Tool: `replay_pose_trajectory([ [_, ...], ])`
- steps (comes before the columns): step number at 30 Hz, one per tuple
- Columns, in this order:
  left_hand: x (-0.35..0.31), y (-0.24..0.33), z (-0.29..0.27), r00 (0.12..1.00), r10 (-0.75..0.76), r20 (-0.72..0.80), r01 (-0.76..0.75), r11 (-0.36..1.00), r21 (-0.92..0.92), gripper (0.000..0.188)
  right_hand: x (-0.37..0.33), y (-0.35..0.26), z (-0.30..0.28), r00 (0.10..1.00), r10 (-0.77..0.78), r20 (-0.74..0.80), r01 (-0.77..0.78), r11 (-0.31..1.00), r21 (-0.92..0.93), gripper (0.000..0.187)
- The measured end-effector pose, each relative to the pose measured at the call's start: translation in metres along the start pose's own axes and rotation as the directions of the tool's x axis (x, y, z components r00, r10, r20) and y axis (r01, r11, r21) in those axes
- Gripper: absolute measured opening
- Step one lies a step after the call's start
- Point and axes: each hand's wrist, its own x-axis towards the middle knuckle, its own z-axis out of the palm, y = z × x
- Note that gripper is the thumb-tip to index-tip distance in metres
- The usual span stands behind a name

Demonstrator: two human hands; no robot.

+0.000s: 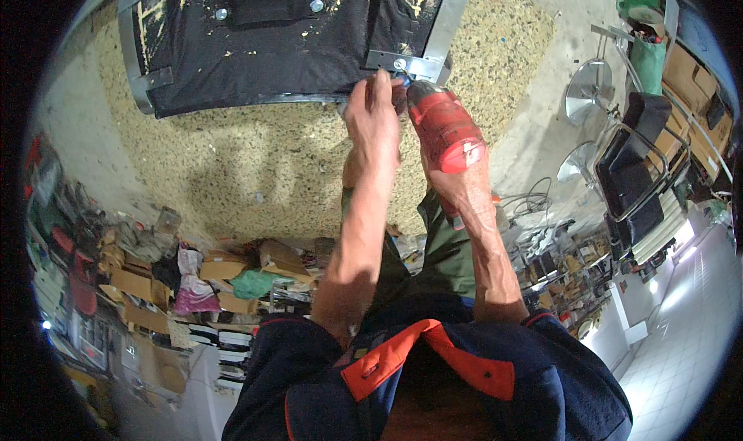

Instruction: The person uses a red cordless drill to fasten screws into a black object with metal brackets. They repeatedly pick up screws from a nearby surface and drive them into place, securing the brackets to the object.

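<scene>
My right hand (458, 187) grips a red cordless drill (449, 127) by its handle. The drill's dark chuck points up at a flat metal bracket (422, 65), close to a round bolt head (399, 64). My left hand (373, 120) is closed right beside the chuck, fingertips at the bracket's edge; what they pinch is hidden. A small blue piece shows between fingertips and chuck. The bracket lies at the near right corner of a panel covered in black fabric (255, 77), which has metal strips along its left and right sides.
Under the panel is a speckled foam-like sheet (271, 162). Chrome-based stools (588, 92) and a black chair (635, 154) stand at the right. A cable (534, 197) coils on the floor. Cardboard boxes (143, 290) and a green bag (251, 284) lie behind me.
</scene>
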Motion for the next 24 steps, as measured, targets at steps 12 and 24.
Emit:
replay_pose_trajectory([
  [12, -0.059, 0.009, 0.035, 0.555, 0.814, 0.173, -0.824, 0.509, 0.25, 0.025, -0.01, 0.017, 0.007, 0.911, 0.393, 0.127, -0.396, 0.745, 0.537, 0.031],
  [24, -0.05, 0.004, 0.035, 0.567, 0.807, 0.162, -0.817, 0.527, 0.233, 0.029, -0.01, 0.02, 0.019, 0.787, 0.557, 0.266, -0.455, 0.232, 0.86, 0.029],
])
